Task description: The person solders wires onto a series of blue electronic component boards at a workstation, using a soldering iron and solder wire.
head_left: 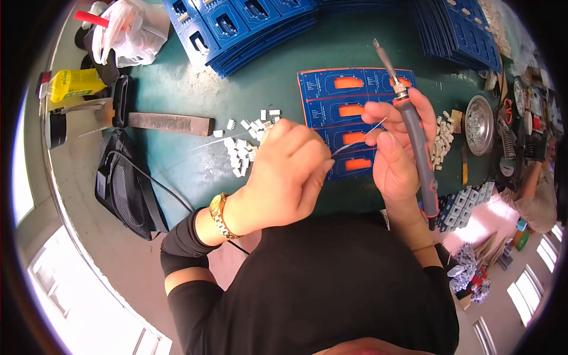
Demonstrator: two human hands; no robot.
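My left hand (290, 168), with a gold watch at its wrist, is closed on a thin solder wire (357, 142). The free end of the wire rises to the right, up to the fingertips of my right hand (397, 160). A soldering iron (419, 139) with a dark grey handle lies across that right hand, held by its fingers, its metal tip pointing up and away. Beneath both hands a blue circuit board panel (324, 112) with orange-filled cut-outs lies flat. Small white connectors (238, 155) are heaped beside my left hand, some hidden behind it.
Stacks of blue boards (260, 44) stand at the far side, another stack (452, 29) at far right. A round metal dish (479, 125) and more pale connectors (442, 139) sit to the right. At left are a metal bar (171, 123), a black mesh item (125, 183) and a yellow bottle (77, 84).
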